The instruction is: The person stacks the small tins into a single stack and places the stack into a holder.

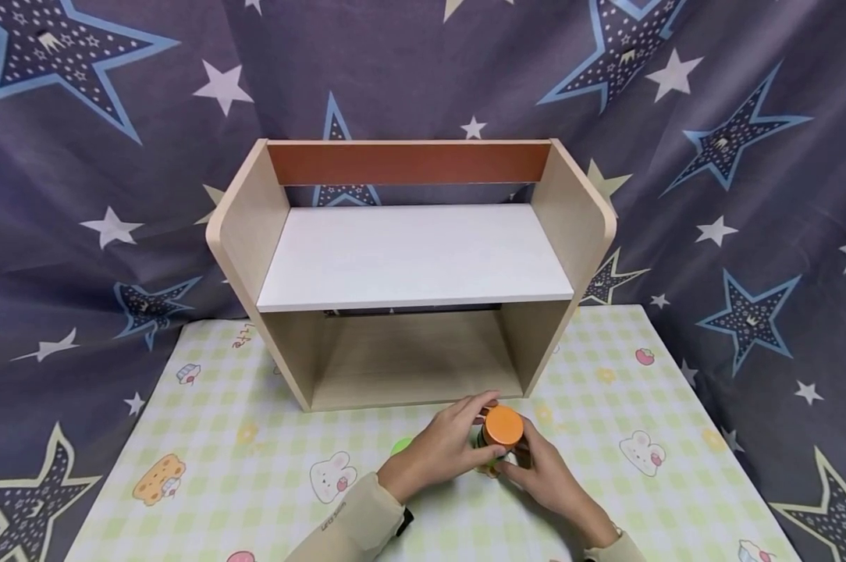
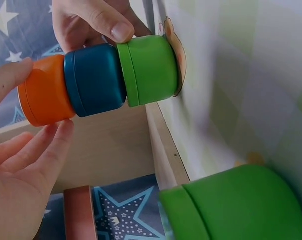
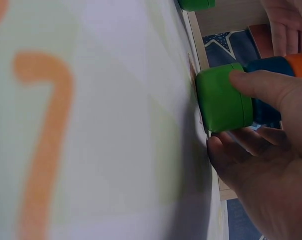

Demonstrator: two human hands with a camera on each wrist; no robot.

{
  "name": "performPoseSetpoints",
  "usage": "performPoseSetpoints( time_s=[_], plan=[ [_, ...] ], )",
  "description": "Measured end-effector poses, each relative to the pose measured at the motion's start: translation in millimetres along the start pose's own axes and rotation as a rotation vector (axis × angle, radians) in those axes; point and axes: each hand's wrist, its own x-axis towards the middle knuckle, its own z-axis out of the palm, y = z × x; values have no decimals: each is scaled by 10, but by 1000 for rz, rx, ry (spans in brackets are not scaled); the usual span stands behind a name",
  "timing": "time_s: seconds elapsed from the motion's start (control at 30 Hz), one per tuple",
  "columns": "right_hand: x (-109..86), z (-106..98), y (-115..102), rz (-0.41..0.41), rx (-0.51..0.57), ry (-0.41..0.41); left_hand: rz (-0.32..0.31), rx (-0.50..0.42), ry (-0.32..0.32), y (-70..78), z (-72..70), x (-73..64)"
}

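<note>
Fingers and thumb of the left hand (image 1: 440, 446) pinch the orange pot (image 1: 503, 426) atop a stack, while those of the right hand (image 1: 545, 478) are clamped on the lower green pot (image 2: 153, 70); the blue pot (image 2: 97, 80) sits between. Gripping high and low like this probably keeps the layers in line and guards against tipping. The stack appears to stand on the tabletop (image 1: 240, 484), in front of the right end of the shelf unit (image 1: 243, 226), likely for free access from both sides. A second green pot (image 2: 235, 205) rests near it, to the left, mostly hidden by the left hand in the head view.

Each pot shows a lid-like seam and looks closed; whatever is inside cannot be told. A white board (image 1: 416, 257) separates the unit's upper tier from its lower compartment.
</note>
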Motion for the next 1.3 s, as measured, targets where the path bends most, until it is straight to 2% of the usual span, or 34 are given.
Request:
performPoseSetpoints(
  time_s=[0.37, 0.73, 0.93, 1.3],
  plan=[
    [15, 21, -23, 7, -9, 24, -67, -9, 13, 8, -115, -118],
    [16, 21, -21, -45, -26, 35, -61, 10, 115, -18, -257, -329],
    [7, 18, -38, -55, -8, 35, -110, 10, 157, -28, -333, -481],
    [2, 38, -26, 15, 13, 23, -209, -2, 198, -93, -401, -715]
  ],
)
